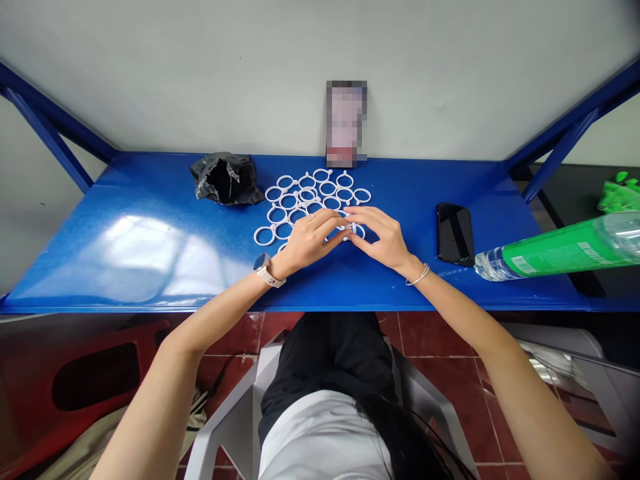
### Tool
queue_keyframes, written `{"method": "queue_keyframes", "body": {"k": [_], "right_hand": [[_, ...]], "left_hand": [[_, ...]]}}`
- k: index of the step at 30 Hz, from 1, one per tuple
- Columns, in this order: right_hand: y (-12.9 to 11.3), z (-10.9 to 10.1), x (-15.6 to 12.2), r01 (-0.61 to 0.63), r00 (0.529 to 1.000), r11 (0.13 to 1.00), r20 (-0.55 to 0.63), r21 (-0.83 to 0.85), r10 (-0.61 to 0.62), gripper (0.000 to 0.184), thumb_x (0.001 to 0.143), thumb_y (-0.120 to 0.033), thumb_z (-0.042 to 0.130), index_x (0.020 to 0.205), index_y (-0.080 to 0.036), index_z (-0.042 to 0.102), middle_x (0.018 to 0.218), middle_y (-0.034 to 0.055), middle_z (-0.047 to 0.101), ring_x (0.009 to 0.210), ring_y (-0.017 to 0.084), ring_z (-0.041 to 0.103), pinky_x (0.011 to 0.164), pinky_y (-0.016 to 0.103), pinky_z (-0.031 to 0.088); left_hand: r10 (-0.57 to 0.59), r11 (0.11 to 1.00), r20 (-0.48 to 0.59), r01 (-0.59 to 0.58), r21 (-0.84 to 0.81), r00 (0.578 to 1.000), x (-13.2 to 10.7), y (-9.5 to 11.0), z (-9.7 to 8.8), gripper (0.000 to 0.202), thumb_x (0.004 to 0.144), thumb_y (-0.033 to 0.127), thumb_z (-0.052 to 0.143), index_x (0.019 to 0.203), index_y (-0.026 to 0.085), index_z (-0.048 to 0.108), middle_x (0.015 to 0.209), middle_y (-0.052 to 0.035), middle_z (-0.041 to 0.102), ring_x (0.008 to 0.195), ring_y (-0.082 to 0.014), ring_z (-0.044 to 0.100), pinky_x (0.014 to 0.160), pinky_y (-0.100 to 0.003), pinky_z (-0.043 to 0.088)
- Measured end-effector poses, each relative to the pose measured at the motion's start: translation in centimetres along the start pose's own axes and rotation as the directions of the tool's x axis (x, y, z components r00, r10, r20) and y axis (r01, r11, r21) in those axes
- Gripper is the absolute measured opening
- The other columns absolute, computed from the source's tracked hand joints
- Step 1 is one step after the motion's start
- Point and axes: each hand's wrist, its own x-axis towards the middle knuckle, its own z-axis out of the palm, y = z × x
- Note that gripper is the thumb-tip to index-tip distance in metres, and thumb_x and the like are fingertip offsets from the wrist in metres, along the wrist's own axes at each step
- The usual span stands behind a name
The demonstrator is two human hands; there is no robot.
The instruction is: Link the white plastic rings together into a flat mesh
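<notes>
Several white plastic rings (306, 195) lie spread in a flat cluster on the blue table (150, 233). My left hand (307, 241) and my right hand (380, 237) meet at the near edge of the cluster, fingertips together over one white ring (351, 229) that both hands pinch. A watch sits on my left wrist and a thin bracelet on my right wrist.
A crumpled black plastic bag (226, 178) lies left of the rings. A phone (346, 123) leans upright against the wall behind them. A dark phone (455, 232) lies flat at right, beside a clear bottle with a green label (555, 250) lying on its side.
</notes>
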Motion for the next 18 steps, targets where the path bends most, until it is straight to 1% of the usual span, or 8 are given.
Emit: {"method": "queue_keyframes", "body": {"k": [2, 4, 5, 9, 13, 15, 18], "right_hand": [[-0.15, 0.0, -0.08, -0.01, 1.0, 0.998, -0.022, 0.062, 0.012, 0.015, 0.092, -0.025, 0.064, 0.107, -0.025, 0.068, 0.119, 0.0069, 0.074, 0.109, 0.024, 0.071, 0.082, 0.04, 0.064], [-0.27, -0.08, -0.04, -0.008, 0.999, 0.992, -0.042, 0.125, 0.014, 0.012, 0.091, -0.024, 0.066, 0.103, -0.023, 0.068, 0.117, 0.0077, 0.074, 0.105, 0.022, 0.072, 0.069, 0.032, 0.065], [-0.3, -0.14, 0.02, -0.006, 0.999, 0.988, -0.049, 0.151, 0.014, 0.011, 0.091, -0.023, 0.067, 0.101, -0.023, 0.068, 0.116, 0.0081, 0.074, 0.102, 0.021, 0.072, 0.065, 0.03, 0.064], [-0.28, -0.41, 0.33, -0.015, 0.998, 0.977, -0.052, 0.211, 0.027, 0.007, 0.09, -0.025, 0.068, 0.097, -0.023, 0.068, 0.112, 0.0068, 0.073, 0.094, 0.017, 0.072, 0.064, 0.027, 0.062], [-0.22, -0.44, 0.45, -0.032, 0.997, 0.975, -0.057, 0.221, 0.045, 0.005, 0.092, -0.028, 0.066, 0.093, -0.024, 0.068, 0.102, 0.0045, 0.073, 0.089, 0.016, 0.071, 0.065, 0.027, 0.062], [-0.27, -0.3, 0.42, -0.03, 0.997, 0.972, -0.065, 0.232, 0.046, 0.006, 0.091, -0.029, 0.067, 0.091, -0.023, 0.067, 0.097, 0.0041, 0.073, 0.085, 0.016, 0.071, 0.065, 0.027, 0.062], [-0.44, -0.09, 0.36, -0.026, 0.997, 0.966, -0.068, 0.257, 0.045, 0.006, 0.091, -0.028, 0.068, 0.09, -0.022, 0.066, 0.095, 0.004, 0.072, 0.079, 0.014, 0.069, 0.065, 0.026, 0.061]], "left_hand": [[-0.037, 0.997, -0.002, 0.037, -0.073, 0.999, -0.09, -0.01, 0.08, 0.011, 0.097, 0.027, 0.06, 0.097, 0.016, 0.063, 0.087, -0.0045, 0.07, 0.075, -0.0117, 0.067, 0.064, -0.021, 0.052], [-0.074, 0.987, 0.005, 0.074, -0.143, 0.997, -0.14, -0.01, 0.09, 0.011, 0.096, 0.027, 0.061, 0.097, 0.016, 0.063, 0.086, -0.0043, 0.07, 0.075, -0.0112, 0.066, 0.065, -0.021, 0.053], [-0.09, 0.981, 0.009, 0.09, -0.172, 0.996, -0.15, 0.0, 0.06, 0.011, 0.096, 0.027, 0.061, 0.097, 0.016, 0.064, 0.086, -0.0043, 0.07, 0.075, -0.011, 0.066, 0.065, -0.021, 0.053], [-0.144, 0.956, 0.017, 0.143, -0.257, 0.989, -0.09, 0.04, -0.1, 0.012, 0.097, 0.026, 0.06, 0.098, 0.016, 0.067, 0.087, -0.0044, 0.072, 0.075, -0.0106, 0.068, 0.065, -0.02, 0.052], [-0.226, 0.905, 0.02, 0.218, -0.365, 0.974, 0.05, 0.29, -0.17, 0.014, 0.096, 0.027, 0.062, 0.094, 0.016, 0.07, 0.084, -0.0034, 0.074, 0.073, -0.0102, 0.069, 0.066, -0.02, 0.053], [-0.306, 0.848, 0.052, 0.297, -0.439, 0.951, 0.12, 0.52, -0.17, 0.016, 0.095, 0.03, 0.064, 0.09, 0.017, 0.071, 0.081, -0.0027, 0.075, 0.069, -0.01, 0.068, 0.063, -0.02, 0.052], [-0.428, 0.717, 0.156, 0.44, -0.541, 0.89, 0.2, 0.84, -0.22, 0.023, 0.092, 0.038, 0.066, 0.086, 0.017, 0.073, 0.079, -0.003, 0.075, 0.066, -0.011, 0.068, 0.06, -0.021, 0.053]]}}
